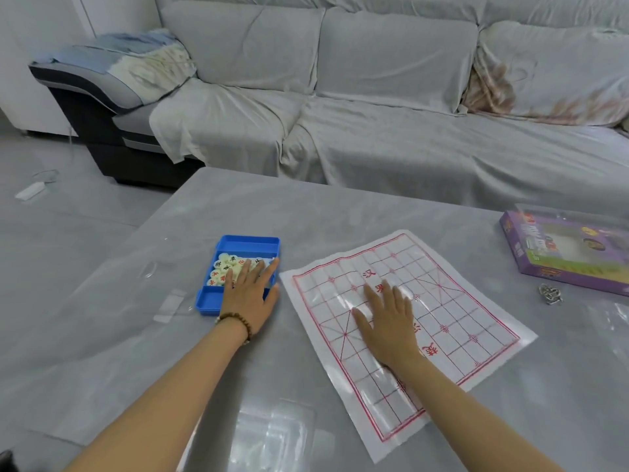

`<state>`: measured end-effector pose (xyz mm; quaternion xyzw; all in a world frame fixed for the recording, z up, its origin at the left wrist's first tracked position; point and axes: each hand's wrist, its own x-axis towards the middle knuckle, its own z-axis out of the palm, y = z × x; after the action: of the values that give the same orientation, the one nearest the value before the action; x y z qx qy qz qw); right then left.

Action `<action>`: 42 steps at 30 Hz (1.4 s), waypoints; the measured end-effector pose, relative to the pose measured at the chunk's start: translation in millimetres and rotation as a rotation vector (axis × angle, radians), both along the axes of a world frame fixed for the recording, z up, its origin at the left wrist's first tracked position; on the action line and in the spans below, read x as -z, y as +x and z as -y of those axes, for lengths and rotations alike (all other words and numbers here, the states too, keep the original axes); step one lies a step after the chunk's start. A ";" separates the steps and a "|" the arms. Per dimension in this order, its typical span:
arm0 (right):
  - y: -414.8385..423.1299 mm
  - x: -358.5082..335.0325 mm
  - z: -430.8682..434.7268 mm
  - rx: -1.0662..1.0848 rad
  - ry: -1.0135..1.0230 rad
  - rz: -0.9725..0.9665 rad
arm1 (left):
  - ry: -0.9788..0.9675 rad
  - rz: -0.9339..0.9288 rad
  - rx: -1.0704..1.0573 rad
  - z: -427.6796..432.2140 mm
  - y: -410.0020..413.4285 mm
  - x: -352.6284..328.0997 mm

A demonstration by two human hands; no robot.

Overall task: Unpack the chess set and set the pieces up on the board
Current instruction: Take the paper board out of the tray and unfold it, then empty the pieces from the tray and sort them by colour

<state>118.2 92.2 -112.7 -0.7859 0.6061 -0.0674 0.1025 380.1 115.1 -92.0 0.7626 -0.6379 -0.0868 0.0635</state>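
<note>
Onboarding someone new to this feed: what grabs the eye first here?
The white board sheet with its red grid, flat on the grey table, right hand pressed on it. Left of it, the blue tray of round pieces, left hand on top. Far right, a purple box.

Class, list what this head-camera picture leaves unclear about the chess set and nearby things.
- Pieces in the blue tray: count unknown, left hand covers some.
- Board sheet: middle hidden by right hand.
- Purple box: cut off at right edge, print blurred.
- Metal object: too small.
</note>
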 end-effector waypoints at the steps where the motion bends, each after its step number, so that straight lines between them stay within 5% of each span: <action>1: -4.4 0.2 -0.6 -0.057 -0.008 0.000 | -0.003 -0.002 0.000 0.1 -0.5 0.3; 7: -48.8 -14.1 -13.2 -0.462 0.041 -0.016 | -0.100 -0.091 -0.015 4.0 -11.0 -2.3; 10: -63.8 -15.8 -11.2 -0.576 0.053 -0.018 | -0.187 -0.179 0.169 0.2 -50.2 -13.5; 13: -67.4 -16.2 -15.9 -0.419 -0.008 0.125 | -0.054 -0.133 0.380 -12.1 -102.7 -12.6; 15: -67.3 -17.4 -19.8 -0.185 -0.054 0.230 | 0.047 -0.099 0.342 -17.6 -119.8 0.0; 23: -80.4 -2.3 -16.7 0.116 0.036 0.017 | 0.068 -0.003 0.252 -13.0 -112.3 20.4; 32: -76.7 -3.2 -15.3 0.129 0.044 0.014 | 0.059 -0.041 0.299 -12.5 -102.7 11.1; 35: -61.8 -12.7 -16.0 0.105 0.030 0.089 | -0.151 -0.127 0.330 -17.9 -73.8 -5.3; 38: -20.7 -28.4 -16.7 -0.038 0.031 0.196 | -0.354 -0.182 0.135 -20.5 -25.1 -17.0; 42: 51.0 -50.9 -14.9 -0.209 0.054 0.329 | -0.090 -0.072 -0.120 -26.9 33.2 -8.9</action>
<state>169.2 107.1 -61.8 -0.8199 0.4979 -0.1675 0.2277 413.3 142.0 -83.1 0.7923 -0.5915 -0.0816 0.1257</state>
